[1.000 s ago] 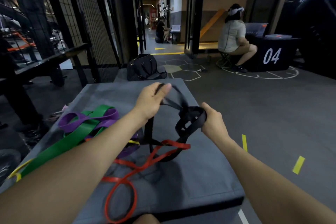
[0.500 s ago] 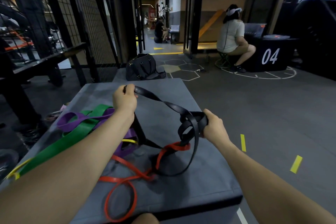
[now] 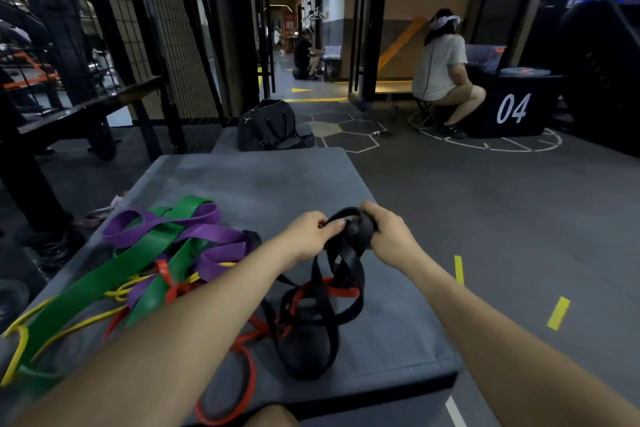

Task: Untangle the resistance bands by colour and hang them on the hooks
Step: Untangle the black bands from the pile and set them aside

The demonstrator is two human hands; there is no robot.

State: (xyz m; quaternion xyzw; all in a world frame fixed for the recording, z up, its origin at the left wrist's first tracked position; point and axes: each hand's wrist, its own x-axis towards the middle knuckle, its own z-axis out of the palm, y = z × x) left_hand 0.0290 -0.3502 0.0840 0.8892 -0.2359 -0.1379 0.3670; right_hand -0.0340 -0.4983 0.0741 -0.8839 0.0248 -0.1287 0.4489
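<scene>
A black band (image 3: 343, 274) is bunched between both hands above the grey padded box (image 3: 263, 184). My left hand (image 3: 308, 236) pinches its upper loop and my right hand (image 3: 388, 236) grips the gathered coils right beside it. The black loops hang down and lie on the box, with a red band (image 3: 249, 378) threaded through them. To the left lie a green band (image 3: 114, 274), a purple band (image 3: 207, 243) and a thin yellow band (image 3: 65, 329), tangled together. No hooks are in view.
A black bag (image 3: 270, 128) sits on the floor beyond the box. A wire mesh wall (image 3: 166, 28) and a dark bench (image 3: 86, 107) stand at the left. A person sits at a black stand marked 04 (image 3: 512, 111) at the right. Grey floor with yellow marks lies to the right.
My left hand has come in from the upper left to meet my right hand, and the stretched black band now sags in loops onto the box.
</scene>
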